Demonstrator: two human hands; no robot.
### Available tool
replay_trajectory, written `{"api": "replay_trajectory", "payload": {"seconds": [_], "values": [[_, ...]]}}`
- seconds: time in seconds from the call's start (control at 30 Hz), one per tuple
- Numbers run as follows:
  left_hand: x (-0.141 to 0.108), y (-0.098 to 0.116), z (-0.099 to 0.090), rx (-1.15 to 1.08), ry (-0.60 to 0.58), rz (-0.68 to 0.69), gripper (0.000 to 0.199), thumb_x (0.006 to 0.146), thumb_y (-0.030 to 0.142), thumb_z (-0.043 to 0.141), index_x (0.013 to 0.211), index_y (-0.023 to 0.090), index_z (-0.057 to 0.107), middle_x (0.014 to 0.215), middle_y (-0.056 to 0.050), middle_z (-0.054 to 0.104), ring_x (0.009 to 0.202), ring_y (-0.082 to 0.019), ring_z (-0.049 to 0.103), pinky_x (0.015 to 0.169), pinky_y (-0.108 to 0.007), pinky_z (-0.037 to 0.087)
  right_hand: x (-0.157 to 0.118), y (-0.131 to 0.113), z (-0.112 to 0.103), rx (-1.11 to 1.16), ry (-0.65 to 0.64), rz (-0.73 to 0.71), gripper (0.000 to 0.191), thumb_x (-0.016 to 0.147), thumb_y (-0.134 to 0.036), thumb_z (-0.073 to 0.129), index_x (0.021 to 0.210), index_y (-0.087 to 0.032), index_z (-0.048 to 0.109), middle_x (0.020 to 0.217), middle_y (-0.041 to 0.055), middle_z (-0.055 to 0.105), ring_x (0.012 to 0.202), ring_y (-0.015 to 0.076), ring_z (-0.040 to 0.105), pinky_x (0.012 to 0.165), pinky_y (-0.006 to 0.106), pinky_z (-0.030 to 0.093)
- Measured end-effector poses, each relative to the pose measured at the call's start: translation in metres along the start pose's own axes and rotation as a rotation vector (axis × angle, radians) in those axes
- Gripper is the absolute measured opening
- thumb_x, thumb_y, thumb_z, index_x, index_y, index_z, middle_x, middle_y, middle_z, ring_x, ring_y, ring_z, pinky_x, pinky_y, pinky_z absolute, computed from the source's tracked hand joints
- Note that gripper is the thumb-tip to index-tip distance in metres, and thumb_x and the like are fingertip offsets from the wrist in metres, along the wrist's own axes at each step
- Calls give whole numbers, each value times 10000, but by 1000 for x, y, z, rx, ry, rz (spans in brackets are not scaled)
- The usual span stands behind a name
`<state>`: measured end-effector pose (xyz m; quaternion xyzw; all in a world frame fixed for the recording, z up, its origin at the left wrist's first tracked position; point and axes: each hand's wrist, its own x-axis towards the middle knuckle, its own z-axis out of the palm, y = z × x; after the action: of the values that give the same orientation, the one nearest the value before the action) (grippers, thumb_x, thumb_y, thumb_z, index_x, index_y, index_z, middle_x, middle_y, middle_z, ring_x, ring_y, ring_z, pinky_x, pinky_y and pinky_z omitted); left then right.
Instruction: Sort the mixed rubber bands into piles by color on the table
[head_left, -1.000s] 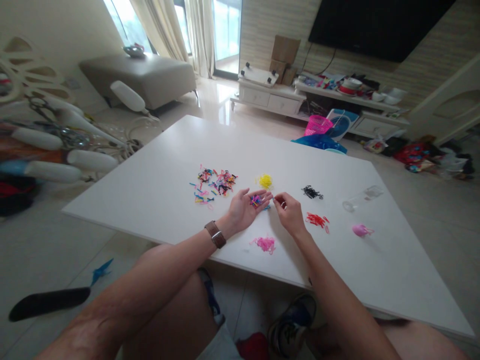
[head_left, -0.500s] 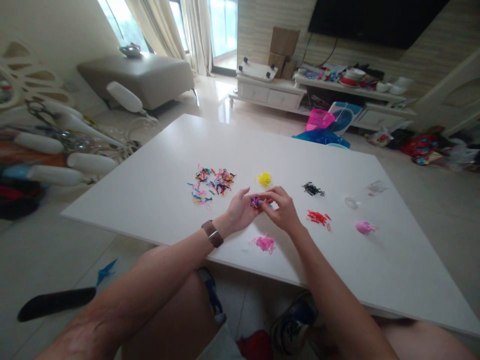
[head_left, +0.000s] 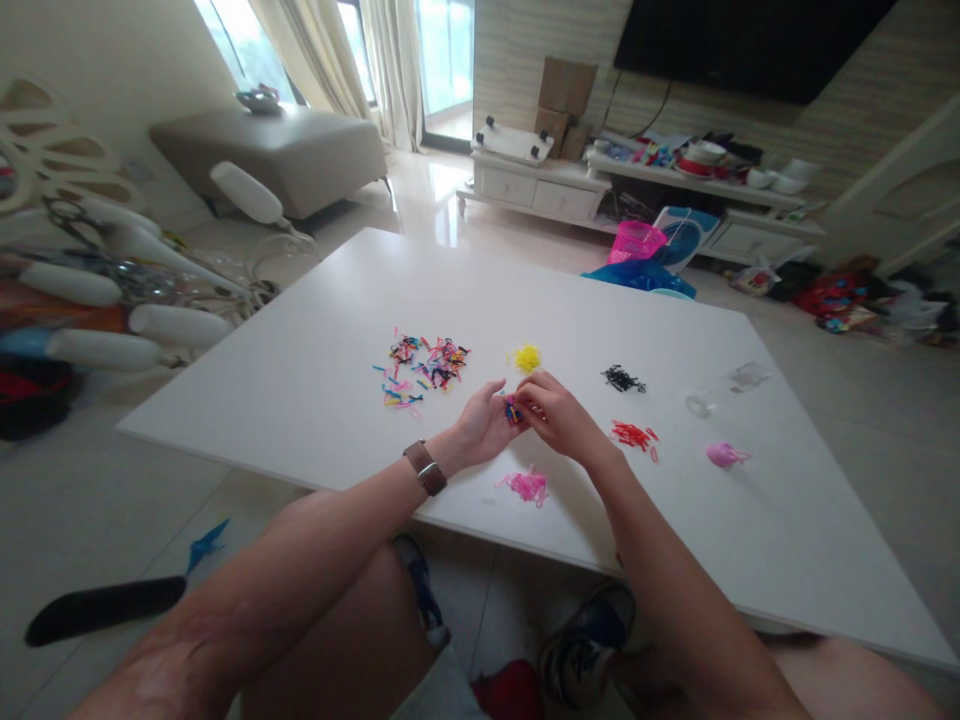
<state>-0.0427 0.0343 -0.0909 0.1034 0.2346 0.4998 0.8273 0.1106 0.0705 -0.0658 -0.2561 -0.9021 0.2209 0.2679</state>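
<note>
My left hand [head_left: 484, 427], palm up, cradles a small bunch of mixed-colour rubber bands [head_left: 513, 411]. Over that palm my right hand [head_left: 553, 412] bends in with thumb and fingertips pinched at the bunch; the fingers partly hide what they grip. A yellow pile of rubber bands [head_left: 526, 358] lies just beyond the hands, and a pink pile [head_left: 528, 487] lies nearer me. To the right are a black pile [head_left: 622, 379] and a red pile [head_left: 634, 435]. Left of my hands spreads a larger mixed pile of rubber bands [head_left: 442, 362].
The white table [head_left: 360, 300] carries a clear plastic container [head_left: 748, 375], a clear ring-shaped piece [head_left: 699, 404] and a pink object [head_left: 724, 455] at right. White lamp arms [head_left: 180, 327] stand close to its left edge. A blue plastic bag [head_left: 637, 276] sits beyond the far edge.
My right hand has shifted slightly and its fingers have drawn in closer over the left palm. My left hand stays almost where it was; the piles look unchanged.
</note>
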Motion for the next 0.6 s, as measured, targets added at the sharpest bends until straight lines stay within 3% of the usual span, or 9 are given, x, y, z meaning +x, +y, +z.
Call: {"api": "replay_trajectory", "payload": {"seconds": [0.2,0.43,0.6], "values": [[-2,1,2,-20,4,8,438,1006,301,338,830,67,664,781,-137,664,774,-197,621,842,-316,491,2,-3,-6,-9,-3,1,136,980,-161,485,870,-205,551,920,70,592,915,219,525,818,358,449],[-1,1,-2,3,-4,1,459,1015,326,335,799,75,653,737,-109,644,686,-164,592,735,-276,484,4,-1,-7,-52,-79,-20,67,915,-148,600,883,-198,630,981,75,596,960,219,548,841,367,478],[-1,0,-2,12,12,-12,404,998,323,381,833,76,655,786,-124,663,720,-175,603,737,-286,480,6,-3,-5,-55,-68,-1,118,901,-126,591,808,-192,622,958,68,586,915,202,557,813,355,486]]}}
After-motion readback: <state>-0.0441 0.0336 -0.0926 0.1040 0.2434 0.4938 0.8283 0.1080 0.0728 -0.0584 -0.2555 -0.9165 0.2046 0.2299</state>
